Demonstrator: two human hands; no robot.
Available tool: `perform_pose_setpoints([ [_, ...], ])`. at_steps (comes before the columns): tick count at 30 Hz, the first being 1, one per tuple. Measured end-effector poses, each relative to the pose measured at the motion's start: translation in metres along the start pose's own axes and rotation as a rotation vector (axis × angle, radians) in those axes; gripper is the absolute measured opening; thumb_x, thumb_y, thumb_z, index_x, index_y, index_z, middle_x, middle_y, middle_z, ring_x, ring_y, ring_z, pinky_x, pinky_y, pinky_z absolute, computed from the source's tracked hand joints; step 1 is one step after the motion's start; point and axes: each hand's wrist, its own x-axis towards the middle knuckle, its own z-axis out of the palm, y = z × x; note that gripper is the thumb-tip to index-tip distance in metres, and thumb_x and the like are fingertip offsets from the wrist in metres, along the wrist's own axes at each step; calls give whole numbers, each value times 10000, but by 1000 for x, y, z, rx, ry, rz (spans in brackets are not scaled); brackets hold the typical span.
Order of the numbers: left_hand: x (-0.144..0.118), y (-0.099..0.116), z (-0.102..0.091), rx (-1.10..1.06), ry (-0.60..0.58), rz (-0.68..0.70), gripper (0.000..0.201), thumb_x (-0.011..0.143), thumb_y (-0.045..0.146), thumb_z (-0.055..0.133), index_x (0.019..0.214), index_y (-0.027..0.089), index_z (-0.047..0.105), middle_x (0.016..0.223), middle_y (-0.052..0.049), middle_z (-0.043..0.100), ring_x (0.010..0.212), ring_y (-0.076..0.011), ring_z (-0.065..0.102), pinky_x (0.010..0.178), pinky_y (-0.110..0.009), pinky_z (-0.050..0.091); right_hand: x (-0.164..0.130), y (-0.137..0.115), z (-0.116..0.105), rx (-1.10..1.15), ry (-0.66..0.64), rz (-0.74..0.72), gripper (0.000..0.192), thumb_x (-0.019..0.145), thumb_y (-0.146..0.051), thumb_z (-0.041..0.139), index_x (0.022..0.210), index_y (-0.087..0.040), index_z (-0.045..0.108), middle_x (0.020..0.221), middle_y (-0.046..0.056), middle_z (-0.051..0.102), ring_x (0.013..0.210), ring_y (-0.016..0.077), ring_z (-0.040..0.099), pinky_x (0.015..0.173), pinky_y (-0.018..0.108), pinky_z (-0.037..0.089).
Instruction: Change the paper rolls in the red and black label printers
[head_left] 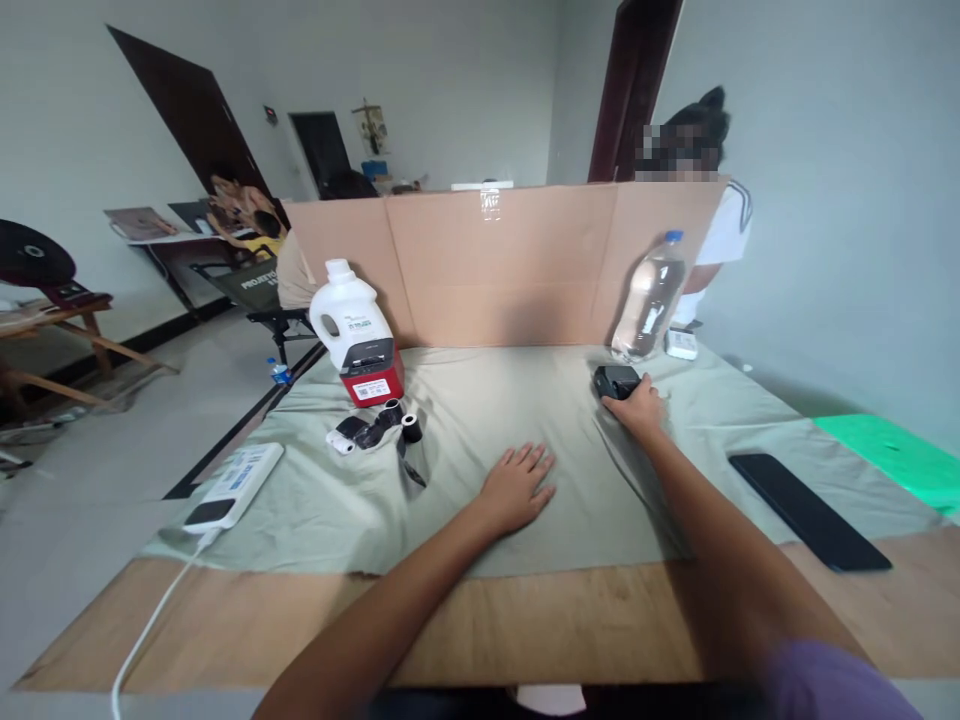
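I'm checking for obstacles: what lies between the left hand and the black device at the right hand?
Only pale green cloth shows between the left hand and the black device in the head view; the stretch is bare.

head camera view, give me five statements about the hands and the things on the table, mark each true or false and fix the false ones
1. The person's right hand touches a small black boxy device. True.
2. The clear plastic bottle with a blue cap is to the right of the white plastic jug. True.
3. The person's left hand grips the jug. False: it lies palm down on the pale green cloth.
4. The brown cardboard panel lies flat on the cloth. False: it stands up behind the bottle and jug.
5. A white cable runs to the flat white rectangular device. True.
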Motion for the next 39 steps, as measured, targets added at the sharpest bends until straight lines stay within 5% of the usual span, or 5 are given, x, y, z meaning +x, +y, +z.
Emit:
perform_pose_setpoints([
  [10, -18, 13, 1, 76, -22, 40, 686, 1008, 545, 325, 1581, 169, 304, 1659, -122, 254, 1549, -329, 180, 1254, -567, 148, -111, -52, 3, 205, -75, -255, 1112, 707, -496, 728, 1557, -29, 184, 1335, 288, 530, 1275, 421, 501, 1087, 498, 384],
  [18, -18, 11, 1, 84, 31, 90, 532, 994, 460, 448, 1451, 197, 521, 1545, -119, 474, 1476, -285, 359, 1262, -516, 164, -176, -87, 17, 421, -67, -297, 1069, 705, -479, 776, 1535, -80, 231, 1294, 271, 528, 1258, 428, 478, 1097, 543, 330],
  [24, -18, 11, 1, 150, 130, 150, 506, 969, 403, 508, 1415, 169, 554, 1453, -109, 579, 1369, -262, 500, 1182, -419, 351, -186, -89, 18, 138, 0, -333, 1114, 721, -509, 780, 1551, -35, 208, 1243, 251, 550, 1130, 392, 555, 994, 476, 417],
  [32, -30, 12, -18, 352, 174, 312, 267, 948, 316, 500, 866, 196, 724, 846, -58, 754, 721, -183, 685, 635, -283, 467, -182, -78, 12, 169, -48, -333, 1181, 725, -593, 764, 1587, -57, 161, 1269, 259, 575, 1141, 393, 591, 954, 450, 445],
  [39, -26, 10, -13, 58, 560, 136, 363, 964, 329, 464, 660, 193, 607, 651, -19, 649, 606, -125, 589, 596, -240, 406, -132, -48, 22, 510, -161, -247, 625, 949, -491, 485, 1418, -78, 501, 1112, 171, 714, 1006, 267, 675, 889, 341, 482],
])
